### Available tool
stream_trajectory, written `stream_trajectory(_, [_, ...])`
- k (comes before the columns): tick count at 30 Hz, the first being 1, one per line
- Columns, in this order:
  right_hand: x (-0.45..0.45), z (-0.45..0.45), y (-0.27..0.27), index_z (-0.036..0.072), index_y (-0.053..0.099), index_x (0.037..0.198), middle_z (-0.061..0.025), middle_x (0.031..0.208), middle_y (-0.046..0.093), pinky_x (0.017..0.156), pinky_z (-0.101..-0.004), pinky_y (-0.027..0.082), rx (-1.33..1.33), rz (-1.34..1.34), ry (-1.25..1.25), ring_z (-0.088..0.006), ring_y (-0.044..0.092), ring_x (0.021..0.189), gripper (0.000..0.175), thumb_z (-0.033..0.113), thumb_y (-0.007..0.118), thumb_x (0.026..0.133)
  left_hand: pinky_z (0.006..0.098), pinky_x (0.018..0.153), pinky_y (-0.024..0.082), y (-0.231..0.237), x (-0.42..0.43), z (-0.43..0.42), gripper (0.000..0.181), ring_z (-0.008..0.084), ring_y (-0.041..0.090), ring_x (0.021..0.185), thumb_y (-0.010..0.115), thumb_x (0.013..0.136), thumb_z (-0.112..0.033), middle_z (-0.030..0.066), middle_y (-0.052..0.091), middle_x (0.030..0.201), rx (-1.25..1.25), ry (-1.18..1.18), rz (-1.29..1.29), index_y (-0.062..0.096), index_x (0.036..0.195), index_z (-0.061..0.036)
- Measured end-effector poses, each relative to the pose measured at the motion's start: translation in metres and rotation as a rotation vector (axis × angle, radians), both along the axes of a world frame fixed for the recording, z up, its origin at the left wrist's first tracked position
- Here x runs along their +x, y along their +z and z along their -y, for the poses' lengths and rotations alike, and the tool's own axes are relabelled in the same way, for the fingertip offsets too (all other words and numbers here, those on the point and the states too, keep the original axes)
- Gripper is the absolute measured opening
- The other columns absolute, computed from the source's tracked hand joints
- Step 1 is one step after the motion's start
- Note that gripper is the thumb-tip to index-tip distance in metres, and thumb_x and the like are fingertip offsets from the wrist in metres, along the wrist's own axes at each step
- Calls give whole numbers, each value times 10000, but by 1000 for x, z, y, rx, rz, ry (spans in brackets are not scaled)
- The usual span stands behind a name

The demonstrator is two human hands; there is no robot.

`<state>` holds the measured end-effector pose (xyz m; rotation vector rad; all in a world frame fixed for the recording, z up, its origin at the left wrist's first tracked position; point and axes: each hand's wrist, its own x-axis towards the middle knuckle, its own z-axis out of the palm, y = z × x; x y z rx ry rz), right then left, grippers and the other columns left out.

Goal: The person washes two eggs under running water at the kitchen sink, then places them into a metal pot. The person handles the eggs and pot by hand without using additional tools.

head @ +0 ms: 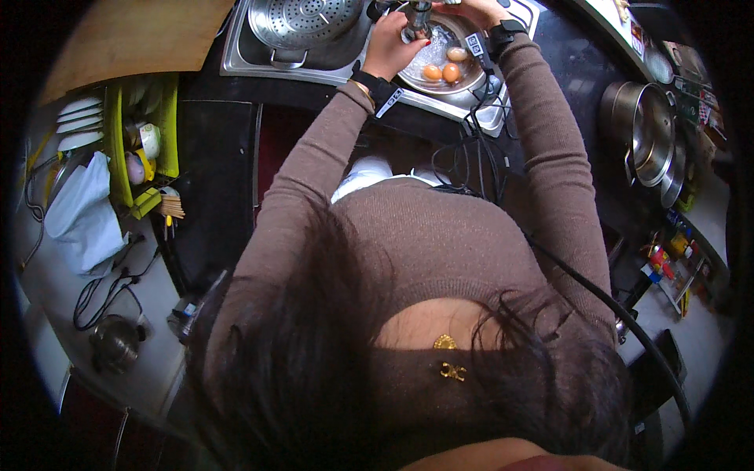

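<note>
At the top of the view, my left hand (393,46) is at the metal faucet spout (419,17), its thumb with a red nail against the spout's lower end. My right hand (476,10) is partly cut off by the upper edge, beside the faucet, and its fingers are hard to make out. Beneath them a round metal pan (446,89) stands in the sink, holding water and several eggs (451,72). The water looks stirred and bubbly below the spout. Both wrists wear black straps with small printed tags.
A steamer tray with holes (306,20) lies over the left sink basin (277,72). Black cables (471,147) hang near the sink's front right corner. Metal pots (639,132) stand at the right. A green dish rack (171,126) with plates and cups is at the left.
</note>
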<state>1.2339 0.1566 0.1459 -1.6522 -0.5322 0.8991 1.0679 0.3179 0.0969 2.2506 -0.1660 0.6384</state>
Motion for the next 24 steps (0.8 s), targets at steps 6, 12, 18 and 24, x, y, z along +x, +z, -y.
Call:
stream_trajectory(6, [-2,58,-86,64,519,1276,-42,1080,625,774,-286,465,-329,308,-17,-147,578,899,406,82,546,872,347,773,475,3,1,-1,392,274,605,881,803,657,-177,47,661,958,11,-36,-45,659,1017,-126])
stream_trajectory(12, [-32,138,-152,-5,554,1182,-244,1117,591,920,-397,455,-675,499,-4,-363,579,1037,402,202,560,837,404,883,394,-12,6,0,443,351,496,1044,736,617,-101,143,541,1095,-40,-160,-2,568,1026,-81])
stream_trajectory(18, [-66,117,-149,-11,529,1082,-250,1054,610,869,-462,463,-924,454,-112,-371,582,1027,365,279,567,864,450,1054,253,-47,8,-26,690,440,300,1238,569,622,-13,264,308,1341,40,170,-266,371,1282,32])
stream_trajectory(24, [-39,93,-157,-19,638,1022,-224,1036,632,863,-402,486,-979,231,-238,-344,607,1005,360,234,642,766,470,909,378,-48,36,-31,399,461,470,1049,545,693,-74,251,542,1128,-33,-10,-338,557,1084,3])
